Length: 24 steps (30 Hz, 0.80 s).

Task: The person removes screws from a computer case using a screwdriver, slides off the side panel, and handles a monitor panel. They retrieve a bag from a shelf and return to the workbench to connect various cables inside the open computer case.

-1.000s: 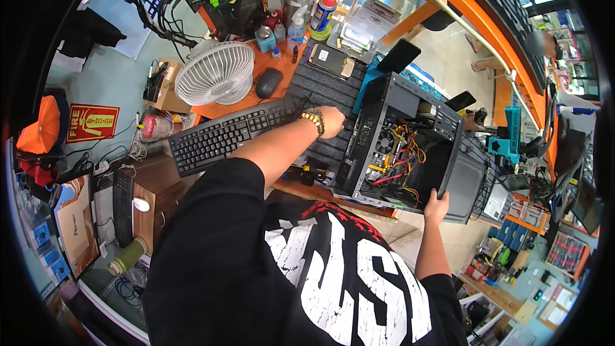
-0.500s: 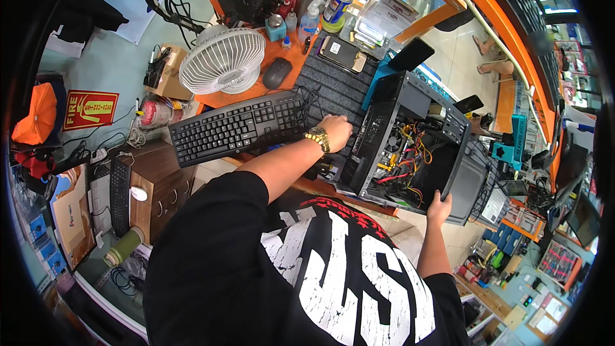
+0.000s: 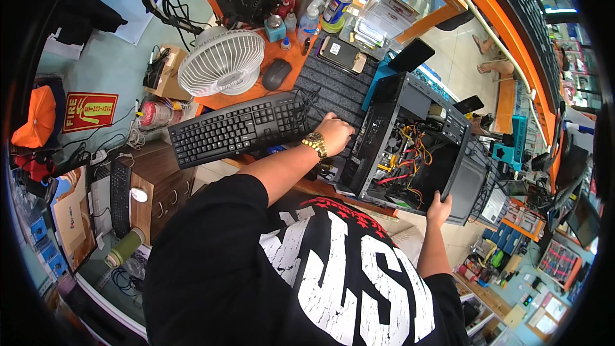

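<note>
My left hand (image 3: 334,133), with a gold watch on the wrist, is on the grey ridged mat (image 3: 327,77) between the black keyboard (image 3: 232,129) and an open computer case (image 3: 378,125). Its fingers are curled near some black cables; what they hold, if anything, is hidden. With my right hand (image 3: 439,206) I grip the case's near right edge. The case lies with its inside showing: a fan (image 3: 391,144) and red and yellow wires (image 3: 419,160). A grey side panel (image 3: 466,189) sits right of it.
A white fan (image 3: 221,61) and a mouse (image 3: 275,74) sit on the orange bench (image 3: 291,51), with bottles (image 3: 309,22) behind. A phone (image 3: 410,56) stands past the case. Someone's legs (image 3: 493,65) show beyond the bench, top right. A wooden cabinet (image 3: 157,205) is low on the left.
My left hand has moved back toward me relative to the bench, fingers still curled. My right hand keeps its grip on the case. The view has shifted slightly.
</note>
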{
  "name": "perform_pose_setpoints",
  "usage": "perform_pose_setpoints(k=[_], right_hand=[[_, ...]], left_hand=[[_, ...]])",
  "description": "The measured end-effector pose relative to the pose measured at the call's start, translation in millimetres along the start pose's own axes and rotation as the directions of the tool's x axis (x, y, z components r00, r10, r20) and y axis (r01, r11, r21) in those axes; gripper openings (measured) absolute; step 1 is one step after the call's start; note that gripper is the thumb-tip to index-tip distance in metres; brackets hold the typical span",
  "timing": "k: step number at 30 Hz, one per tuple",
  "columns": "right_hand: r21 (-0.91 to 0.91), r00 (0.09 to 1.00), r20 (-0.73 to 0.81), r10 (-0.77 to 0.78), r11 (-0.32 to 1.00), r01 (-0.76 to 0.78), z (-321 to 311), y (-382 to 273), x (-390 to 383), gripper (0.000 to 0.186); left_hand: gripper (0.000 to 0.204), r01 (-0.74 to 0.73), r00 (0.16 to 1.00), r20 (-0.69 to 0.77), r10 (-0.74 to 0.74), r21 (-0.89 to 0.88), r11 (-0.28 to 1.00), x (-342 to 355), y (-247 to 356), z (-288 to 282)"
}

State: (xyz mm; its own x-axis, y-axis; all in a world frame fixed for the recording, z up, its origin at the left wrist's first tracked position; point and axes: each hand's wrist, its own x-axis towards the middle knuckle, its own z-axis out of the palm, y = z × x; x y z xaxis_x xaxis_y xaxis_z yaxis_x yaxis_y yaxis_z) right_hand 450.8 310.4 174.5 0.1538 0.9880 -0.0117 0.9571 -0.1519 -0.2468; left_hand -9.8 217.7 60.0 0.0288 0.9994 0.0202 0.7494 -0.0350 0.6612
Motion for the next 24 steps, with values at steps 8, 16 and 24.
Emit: perform_pose_setpoints(k=[8,16,24], right_hand=[[0.047,0.999,0.034,0.007,0.999,-0.008,-1.1,-5.5,0.2,0.054],[0.038,0.999,-0.029,-0.021,0.999,0.022,-1.7,-15.4,-5.3,0.054],[0.011,0.999,0.004,-0.048,0.999,0.048,-1.3,-8.3,1.8,0.064]], left_hand=[[0.016,-0.016,1.000,-0.015,0.016,-0.008,1.000,-4.3,-5.2,3.3],[0.012,-0.104,0.994,-0.018,0.105,0.064,0.993,4.0,6.7,-6.8],[0.017,-0.109,0.974,-0.186,0.131,0.119,0.987,-13.9,12.4,-12.3]])
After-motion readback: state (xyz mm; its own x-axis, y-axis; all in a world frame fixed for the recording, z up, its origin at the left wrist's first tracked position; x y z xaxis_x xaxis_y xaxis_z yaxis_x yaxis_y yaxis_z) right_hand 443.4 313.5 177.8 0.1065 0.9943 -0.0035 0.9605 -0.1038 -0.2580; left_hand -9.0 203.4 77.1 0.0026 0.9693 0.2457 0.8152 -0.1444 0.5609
